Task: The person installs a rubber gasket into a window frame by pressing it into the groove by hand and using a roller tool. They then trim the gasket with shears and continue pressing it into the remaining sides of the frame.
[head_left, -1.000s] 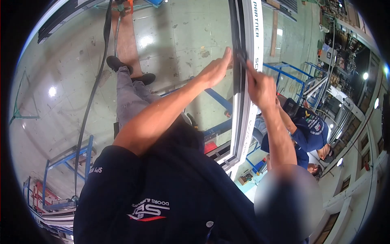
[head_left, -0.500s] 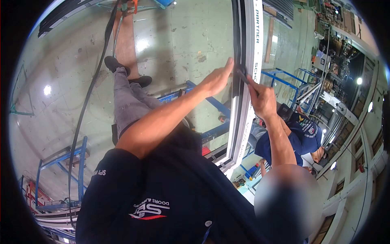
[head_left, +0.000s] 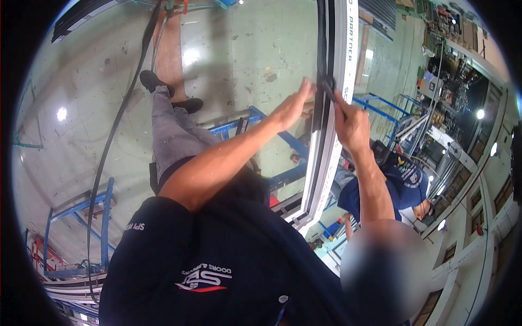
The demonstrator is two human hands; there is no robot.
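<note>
A long metal frame (head_left: 326, 168) with white lettered tape (head_left: 348, 49) along its side runs up the view. A black rubber strip (head_left: 320, 38) lies along its inner edge. My right hand (head_left: 353, 126) is closed around the handle of a dark hand tool (head_left: 329, 90). The tool's round head sits on the frame by the strip; its exact kind is hard to make out. My left hand (head_left: 291, 111) is held open beside the strip, fingers extended and fingertips close to the tool's head. Whether these fingertips touch the strip cannot be told.
Blue metal stands (head_left: 288, 141) are below the frame, with another blue stand (head_left: 81, 217) at lower left. A dark hose or strip (head_left: 117, 122) hangs down the left side. Another person (head_left: 394, 179) in a dark shirt bends beyond the frame at right.
The tool's head has moved slightly up along the frame, with my right hand still around the handle. My left hand stays open near it. The view has shifted a little.
</note>
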